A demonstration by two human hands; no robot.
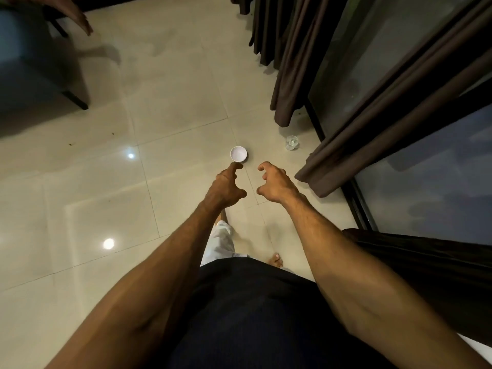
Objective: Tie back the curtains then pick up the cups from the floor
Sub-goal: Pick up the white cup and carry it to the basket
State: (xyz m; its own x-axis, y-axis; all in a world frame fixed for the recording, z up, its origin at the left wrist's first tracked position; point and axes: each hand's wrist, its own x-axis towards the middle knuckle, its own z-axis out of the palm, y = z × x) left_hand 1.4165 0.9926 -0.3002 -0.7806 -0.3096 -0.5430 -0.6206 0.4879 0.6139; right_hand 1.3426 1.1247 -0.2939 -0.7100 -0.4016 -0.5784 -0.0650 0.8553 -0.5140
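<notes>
A white paper cup [238, 153] stands upright on the tiled floor ahead of me. A crumpled clear plastic cup [292, 142] lies to its right, near the window frame. My left hand [226, 186] is stretched out above the floor, its fingertips just short of the white cup and holding nothing. My right hand [274, 183] hovers beside it with loosely curled fingers, also holding nothing. Dark brown curtains [292, 62] hang gathered along the window at the upper right, and another dark brown curtain panel [372, 123] hangs closer to me.
A dark glass window with a black frame [359, 209] runs along the right. A dark upholstered chair [34, 65] stands at the upper left, with another person's hand [80, 14] above it. My bare feet are on the floor tiles [93, 195] below my hands.
</notes>
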